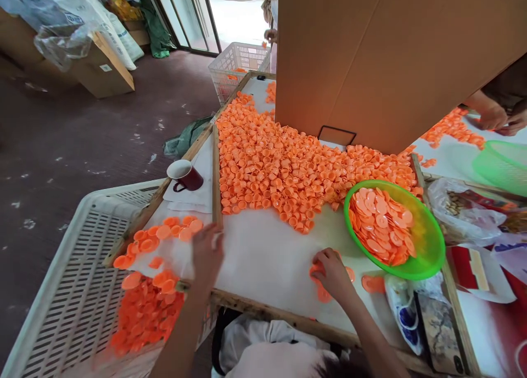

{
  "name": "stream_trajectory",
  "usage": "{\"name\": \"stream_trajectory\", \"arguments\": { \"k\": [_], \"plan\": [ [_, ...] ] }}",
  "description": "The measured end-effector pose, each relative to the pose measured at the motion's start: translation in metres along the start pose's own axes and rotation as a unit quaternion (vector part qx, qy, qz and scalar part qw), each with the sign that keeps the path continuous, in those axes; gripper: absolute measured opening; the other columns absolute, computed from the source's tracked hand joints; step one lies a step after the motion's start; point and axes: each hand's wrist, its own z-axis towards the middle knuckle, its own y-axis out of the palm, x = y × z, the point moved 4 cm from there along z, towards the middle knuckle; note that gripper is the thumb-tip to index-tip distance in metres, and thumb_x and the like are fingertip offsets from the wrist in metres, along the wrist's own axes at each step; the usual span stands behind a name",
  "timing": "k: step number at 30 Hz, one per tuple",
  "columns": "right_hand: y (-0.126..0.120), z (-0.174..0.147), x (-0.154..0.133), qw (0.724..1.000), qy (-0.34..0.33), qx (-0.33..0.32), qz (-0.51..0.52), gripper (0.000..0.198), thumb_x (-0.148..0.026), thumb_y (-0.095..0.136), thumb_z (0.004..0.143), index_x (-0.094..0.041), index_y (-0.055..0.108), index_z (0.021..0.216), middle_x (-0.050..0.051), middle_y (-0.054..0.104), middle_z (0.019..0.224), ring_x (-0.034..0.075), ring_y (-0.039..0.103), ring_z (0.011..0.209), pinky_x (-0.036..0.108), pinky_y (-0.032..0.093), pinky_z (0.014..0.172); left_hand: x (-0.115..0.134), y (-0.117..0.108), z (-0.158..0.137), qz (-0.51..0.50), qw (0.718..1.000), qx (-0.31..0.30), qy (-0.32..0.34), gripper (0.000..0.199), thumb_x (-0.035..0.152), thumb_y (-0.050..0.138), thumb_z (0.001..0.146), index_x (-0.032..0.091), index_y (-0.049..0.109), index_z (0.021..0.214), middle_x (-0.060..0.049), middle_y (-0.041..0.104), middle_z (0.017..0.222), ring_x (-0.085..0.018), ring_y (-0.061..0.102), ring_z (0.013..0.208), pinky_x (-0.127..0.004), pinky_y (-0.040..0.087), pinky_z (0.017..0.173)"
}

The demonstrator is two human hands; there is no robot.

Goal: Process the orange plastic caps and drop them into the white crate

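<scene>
My left hand [207,253], smeared by motion, is over the wooden divider at the table's left part, close to several flat orange plastic discs [163,232]. Whether it holds anything does not show. Bent down onto the white tabletop, my right hand [331,273] has its fingers closed on an orange disc [316,270]; more discs lie beneath and beside it. A green bowl [430,240] full of such discs stands just beyond that hand. Small orange plastic cups [267,164] are heaped across the table's far half.
A white crate [88,240] with orange discs sits below the left edge. A mug [187,174] rests on the left section. A large cardboard box [370,54] blocks the far side. At right are a phone [440,331] and another person's hands [492,113].
</scene>
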Motion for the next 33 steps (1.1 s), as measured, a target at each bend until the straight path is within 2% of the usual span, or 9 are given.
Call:
{"name": "stream_trajectory", "arguments": {
  "k": [3, 6, 10, 14, 20, 22, 27, 30, 33],
  "plan": [
    [-0.004, 0.003, -0.011, 1.0, 0.008, 0.002, 0.0, 0.018, -0.012, 0.06, 0.069, -0.02, 0.061, 0.086, 0.009, 0.056, 0.094, 0.024, 0.054, 0.092, 0.035, 0.043, 0.082, 0.078, 0.045, 0.004, -0.074, 0.985, -0.102, 0.12, 0.023, 0.019, 0.048, 0.084, 0.024, 0.059, 0.103, -0.007, 0.062, 0.103, -0.024, 0.053, 0.099, -0.041, 0.044, 0.088],
    [-0.013, 0.004, -0.019, 0.999, 0.015, 0.024, 0.018, 0.029, -0.012, 0.06, 0.069, -0.019, 0.06, 0.097, 0.011, 0.056, 0.1, 0.025, 0.055, 0.094, 0.035, 0.044, 0.083, 0.12, 0.089, 0.005, -0.118, 0.961, -0.19, 0.161, 0.029, 0.011, 0.046, 0.085, 0.022, 0.057, 0.109, -0.008, 0.061, 0.111, -0.022, 0.051, 0.104, -0.039, 0.043, 0.09],
    [-0.015, 0.003, -0.013, 0.998, 0.024, 0.034, 0.037, 0.021, -0.012, 0.059, 0.067, -0.022, 0.061, 0.085, 0.008, 0.058, 0.09, 0.024, 0.057, 0.089, 0.036, 0.044, 0.081, 0.112, 0.135, 0.007, -0.117, 0.965, -0.212, 0.102, 0.021, 0.011, 0.049, 0.085, 0.016, 0.061, 0.101, -0.011, 0.062, 0.102, -0.025, 0.051, 0.1, -0.039, 0.042, 0.087],
    [-0.007, 0.003, 0.009, 0.996, 0.057, 0.029, 0.069, 0.018, -0.016, 0.063, 0.064, -0.02, 0.058, 0.08, 0.007, 0.058, 0.086, 0.022, 0.058, 0.08, 0.035, 0.045, 0.077, 0.08, 0.154, -0.001, -0.144, 0.967, -0.201, 0.054, 0.012, 0.016, 0.054, 0.084, 0.018, 0.065, 0.086, -0.007, 0.062, 0.087, -0.022, 0.052, 0.092, -0.036, 0.042, 0.086],
    [-0.005, 0.005, 0.039, 0.986, 0.084, -0.01, 0.144, 0.016, -0.023, 0.064, 0.064, -0.02, 0.059, 0.079, 0.002, 0.059, 0.077, 0.017, 0.058, 0.068, 0.03, 0.046, 0.064, 0.056, 0.144, -0.03, -0.248, 0.947, -0.201, -0.036, 0.016, 0.03, 0.051, 0.086, 0.017, 0.059, 0.082, -0.003, 0.058, 0.085, -0.013, 0.054, 0.07, -0.025, 0.045, 0.064],
    [-0.009, 0.006, 0.036, 0.975, 0.078, -0.028, 0.205, 0.016, -0.028, 0.066, 0.066, -0.02, 0.06, 0.078, 0.001, 0.06, 0.072, 0.017, 0.057, 0.065, 0.029, 0.045, 0.06, 0.062, 0.134, -0.039, -0.323, 0.917, -0.223, -0.074, 0.02, 0.033, 0.049, 0.086, 0.017, 0.057, 0.081, -0.002, 0.056, 0.079, -0.012, 0.052, 0.066, -0.023, 0.043, 0.059],
    [-0.025, 0.015, -0.01, 0.918, 0.032, 0.029, 0.395, 0.026, -0.038, 0.063, 0.078, -0.017, 0.06, 0.095, 0.004, 0.063, 0.085, 0.016, 0.058, 0.075, 0.029, 0.048, 0.065, 0.098, 0.107, -0.048, -0.543, 0.768, -0.289, -0.178, 0.021, 0.037, 0.058, 0.079, 0.016, 0.057, 0.077, 0.0, 0.055, 0.071, -0.012, 0.049, 0.067, -0.024, 0.039, 0.065],
    [-0.026, 0.023, -0.041, 0.912, 0.021, 0.044, 0.408, 0.029, -0.037, 0.055, 0.088, -0.015, 0.057, 0.107, 0.006, 0.061, 0.102, 0.016, 0.06, 0.085, 0.034, 0.051, 0.073, 0.121, 0.091, -0.045, -0.577, 0.737, -0.305, -0.175, 0.023, 0.037, 0.061, 0.075, 0.016, 0.056, 0.072, 0.0, 0.055, 0.069, -0.012, 0.047, 0.067, -0.024, 0.038, 0.065],
    [-0.023, 0.026, -0.063, 0.908, 0.011, 0.033, 0.418, 0.03, -0.036, 0.052, 0.089, -0.015, 0.055, 0.111, 0.007, 0.059, 0.107, 0.017, 0.06, 0.088, 0.036, 0.052, 0.075, 0.131, 0.077, -0.041, -0.574, 0.741, -0.305, -0.168, 0.02, 0.035, 0.06, 0.075, 0.016, 0.056, 0.07, 0.001, 0.054, 0.067, -0.012, 0.047, 0.066, -0.025, 0.038, 0.064]
  ]
}}
